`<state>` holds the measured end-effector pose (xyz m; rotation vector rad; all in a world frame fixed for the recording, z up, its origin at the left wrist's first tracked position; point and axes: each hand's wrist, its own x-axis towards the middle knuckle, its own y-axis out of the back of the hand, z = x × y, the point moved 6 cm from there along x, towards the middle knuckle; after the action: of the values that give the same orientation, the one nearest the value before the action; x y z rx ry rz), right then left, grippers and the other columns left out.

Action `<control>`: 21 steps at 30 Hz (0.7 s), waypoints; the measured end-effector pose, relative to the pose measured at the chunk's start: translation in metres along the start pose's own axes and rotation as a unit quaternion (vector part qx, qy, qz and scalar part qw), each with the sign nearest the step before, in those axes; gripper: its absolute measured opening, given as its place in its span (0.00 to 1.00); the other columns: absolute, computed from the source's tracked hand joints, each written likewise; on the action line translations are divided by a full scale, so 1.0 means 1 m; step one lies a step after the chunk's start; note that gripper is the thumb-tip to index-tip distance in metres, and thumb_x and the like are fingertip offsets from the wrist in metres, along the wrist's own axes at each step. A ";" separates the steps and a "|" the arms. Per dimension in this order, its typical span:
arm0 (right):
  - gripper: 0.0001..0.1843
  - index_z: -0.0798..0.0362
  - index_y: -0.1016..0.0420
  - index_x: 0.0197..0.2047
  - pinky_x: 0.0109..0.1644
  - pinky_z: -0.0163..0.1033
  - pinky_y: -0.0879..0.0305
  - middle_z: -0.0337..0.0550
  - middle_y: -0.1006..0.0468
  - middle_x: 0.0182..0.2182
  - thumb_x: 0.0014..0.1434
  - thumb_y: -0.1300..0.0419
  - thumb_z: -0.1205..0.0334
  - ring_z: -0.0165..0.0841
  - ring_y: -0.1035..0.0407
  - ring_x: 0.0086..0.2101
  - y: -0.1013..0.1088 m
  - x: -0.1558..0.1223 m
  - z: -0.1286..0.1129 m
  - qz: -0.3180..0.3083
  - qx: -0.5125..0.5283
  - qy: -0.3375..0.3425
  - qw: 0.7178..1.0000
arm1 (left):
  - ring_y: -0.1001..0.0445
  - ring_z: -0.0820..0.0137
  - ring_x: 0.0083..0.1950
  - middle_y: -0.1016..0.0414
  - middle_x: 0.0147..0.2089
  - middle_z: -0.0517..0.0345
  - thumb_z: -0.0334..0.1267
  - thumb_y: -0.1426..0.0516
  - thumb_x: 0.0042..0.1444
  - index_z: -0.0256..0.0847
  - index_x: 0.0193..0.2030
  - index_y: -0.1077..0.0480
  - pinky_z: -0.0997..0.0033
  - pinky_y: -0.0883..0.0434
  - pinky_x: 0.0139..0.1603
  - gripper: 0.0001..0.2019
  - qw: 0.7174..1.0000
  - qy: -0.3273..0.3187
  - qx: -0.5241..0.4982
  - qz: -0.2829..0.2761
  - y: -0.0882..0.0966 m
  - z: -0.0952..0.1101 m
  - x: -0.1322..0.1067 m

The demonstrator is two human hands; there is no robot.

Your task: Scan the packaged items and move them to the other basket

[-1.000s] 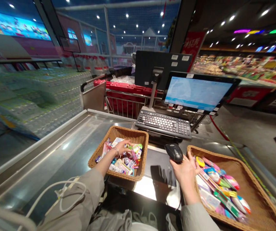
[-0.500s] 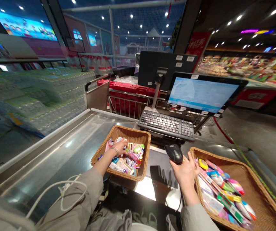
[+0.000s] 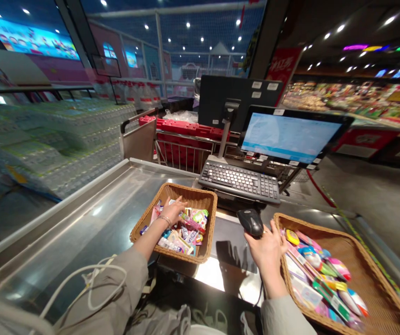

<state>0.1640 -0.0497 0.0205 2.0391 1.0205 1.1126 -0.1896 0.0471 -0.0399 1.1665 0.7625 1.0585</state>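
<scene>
My left hand (image 3: 172, 211) reaches into a small wicker basket (image 3: 206, 249) full of several colourful packets; its fingers are curled round a pink packet (image 3: 189, 222) lifted a little above the pile. My right hand (image 3: 267, 245) grips a black handheld barcode scanner (image 3: 251, 221) over the dark counter patch between the two baskets. A larger wicker basket (image 3: 367, 265) to the right holds several bright packaged items (image 3: 320, 274), just beside my right wrist.
A keyboard (image 3: 240, 181) and a lit till screen (image 3: 287, 137) stand behind the baskets, with a second monitor's back (image 3: 234, 95) further off. The steel counter (image 3: 91, 218) stretches left. A red shopping trolley (image 3: 182, 139) waits beyond it. Shelves of goods fill the far right.
My left hand has closed on a pink packet and raised it slightly out of the pile. My right hand with the scanner has stayed nearly still.
</scene>
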 end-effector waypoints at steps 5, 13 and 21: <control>0.20 0.50 0.21 0.39 0.62 0.58 0.55 0.53 0.21 0.49 0.51 0.46 0.48 0.46 0.43 0.61 0.002 0.000 -0.002 0.003 -0.005 0.006 1.000 | 0.47 0.56 0.74 0.29 0.64 0.58 0.37 0.35 0.50 0.48 0.38 0.25 0.33 0.68 0.71 0.08 0.999 0.000 -0.013 0.049 0.018 0.005 0.002; 0.21 0.50 0.21 0.41 0.63 0.59 0.57 0.51 0.20 0.47 0.52 0.46 0.48 0.46 0.42 0.62 0.003 0.002 -0.005 0.009 -0.003 0.020 1.000 | 0.49 0.56 0.74 0.31 0.65 0.58 0.36 0.35 0.52 0.49 0.40 0.25 0.35 0.67 0.73 0.09 0.986 0.038 -0.032 0.157 0.054 0.004 0.001; 0.21 0.50 0.21 0.43 0.64 0.59 0.59 0.49 0.20 0.47 0.52 0.45 0.48 0.46 0.45 0.62 0.006 0.005 -0.010 0.001 -0.001 0.050 0.999 | 0.48 0.57 0.74 0.30 0.65 0.57 0.37 0.38 0.56 0.48 0.41 0.25 0.35 0.63 0.73 0.06 0.968 0.041 -0.045 0.245 0.073 0.023 0.001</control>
<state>0.1590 -0.0475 0.0322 2.0005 1.0673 1.2268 -0.1865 0.0436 0.0365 1.2705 0.4888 1.5422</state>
